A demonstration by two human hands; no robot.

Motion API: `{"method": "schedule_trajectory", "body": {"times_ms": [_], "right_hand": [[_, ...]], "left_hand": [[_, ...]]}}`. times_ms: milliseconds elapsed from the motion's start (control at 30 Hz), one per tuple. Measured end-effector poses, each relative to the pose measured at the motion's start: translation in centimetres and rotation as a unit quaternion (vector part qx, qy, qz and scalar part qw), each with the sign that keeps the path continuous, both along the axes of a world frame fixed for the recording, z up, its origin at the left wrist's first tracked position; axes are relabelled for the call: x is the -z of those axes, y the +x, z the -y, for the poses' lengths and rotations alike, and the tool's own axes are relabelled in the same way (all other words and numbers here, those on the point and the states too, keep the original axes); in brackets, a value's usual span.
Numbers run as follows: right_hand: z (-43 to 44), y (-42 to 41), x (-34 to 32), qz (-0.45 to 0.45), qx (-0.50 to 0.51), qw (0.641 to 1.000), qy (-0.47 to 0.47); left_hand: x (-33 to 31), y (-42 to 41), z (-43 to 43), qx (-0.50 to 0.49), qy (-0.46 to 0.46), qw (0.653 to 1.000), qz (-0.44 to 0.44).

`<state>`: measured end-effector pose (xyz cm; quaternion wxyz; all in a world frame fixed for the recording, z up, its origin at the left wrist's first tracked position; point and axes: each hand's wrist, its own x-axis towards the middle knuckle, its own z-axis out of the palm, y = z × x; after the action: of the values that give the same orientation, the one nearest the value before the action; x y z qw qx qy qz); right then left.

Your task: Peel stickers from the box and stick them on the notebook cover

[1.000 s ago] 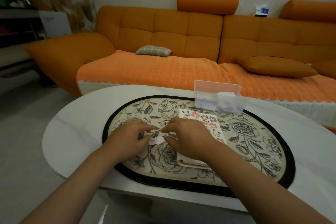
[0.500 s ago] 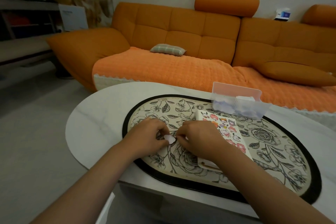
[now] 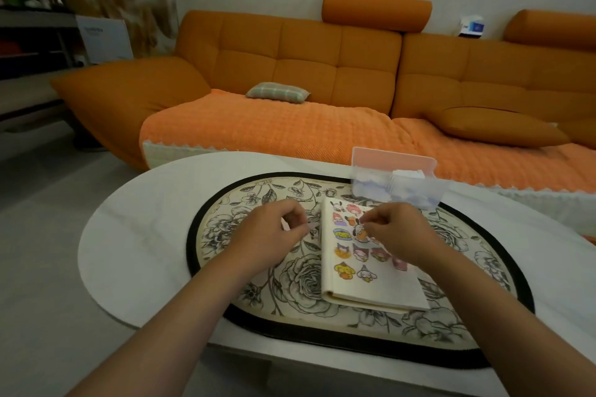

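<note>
A: Notebook point(image 3: 371, 280) flat on floral mat point(image 3: 251, 271), long axis running near to far; cover already carrying a dozen or so cartoon stickers toward its far end, near end bare.

B: Position relative to the hands?

A: Directly under right hand point(image 3: 395, 235); just right of left hand point(image 3: 274, 232). Right hand the nearer, poised over the far-centre of the cover.

B: State of the right hand?

A: Fingers curled, thumb and forefinger pinched on a black-and-orange sticker point(image 3: 358, 229) at cover level. Whether already pressed down or just above the surface: cannot tell.

B: And the left?

A: Loosely closed, fingertips point(image 3: 303, 226) nipping a pale scrap point(image 3: 312, 226), probably peeled backing paper, over the mat beside the notebook's left edge.

B: Source of stickers?

A: Clear box point(image 3: 398, 185), lid up, at the far right of the mat, just beyond the notebook's far end; pale pieces inside.

B: Likely next requirement?

A: Judged: pressing the pinched sticker flat among its neighbours without overlap; discarding the scrap.
</note>
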<state>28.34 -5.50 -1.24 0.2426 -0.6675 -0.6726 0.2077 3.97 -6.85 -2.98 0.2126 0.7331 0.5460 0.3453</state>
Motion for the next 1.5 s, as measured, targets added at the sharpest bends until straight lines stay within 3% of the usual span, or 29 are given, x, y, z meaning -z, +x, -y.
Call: {"method": "schedule_trajectory", "body": {"times_ms": [133, 233, 267, 333, 433, 600, 733, 900, 1133, 1400, 1500], "right_hand": [[0.4, 1.7, 0.5, 0.012, 0.001, 0.999, -0.048], [0.7, 2.3, 0.3, 0.119, -0.008, 0.993, -0.009], [0.8, 2.3, 0.0, 0.118, -0.011, 0.993, 0.008], [1.1, 2.2, -0.9, -0.002, -0.018, 1.000, 0.008], [2.0, 2.2, -2.0, -0.189, -0.032, 0.980, -0.062], [2.4, 3.4, -2.0, -0.263, -0.041, 0.959, -0.100], [2.4, 3.9, -1.8, -0.308, -0.030, 0.944, -0.112], [2.4, 4.3, -1.6, -0.313, -0.019, 0.945, -0.087], [2.4, 4.5, -1.3, -0.294, -0.025, 0.955, -0.038], [2.2, 4.8, -0.7, -0.161, -0.037, 0.984, 0.073], [2.2, 4.5, -0.9, -0.216, -0.030, 0.974, 0.055]], "left_hand": [[-0.3, 2.8, -0.6, 0.015, -0.004, 1.000, -0.003], [-0.4, 4.7, -0.9, 0.034, 0.013, 0.999, 0.001], [-0.5, 5.3, -0.9, 0.037, 0.019, 0.999, 0.002], [-0.7, 6.3, -1.0, 0.039, 0.030, 0.999, 0.003], [-0.9, 7.5, -0.8, 0.039, 0.067, 0.997, -0.001], [-0.9, 8.5, -0.8, 0.039, 0.096, 0.994, 0.018], [-0.9, 9.2, -0.9, 0.060, 0.036, 0.991, 0.110], [-1.1, 10.0, -1.1, 0.062, -0.044, 0.981, 0.177], [-0.6, 10.5, -1.4, 0.057, -0.037, 0.984, 0.167], [-0.7, 11.0, -1.1, 0.058, -0.028, 0.980, 0.189], [-0.9, 11.2, -1.0, 0.061, -0.051, 0.973, 0.216]]}}
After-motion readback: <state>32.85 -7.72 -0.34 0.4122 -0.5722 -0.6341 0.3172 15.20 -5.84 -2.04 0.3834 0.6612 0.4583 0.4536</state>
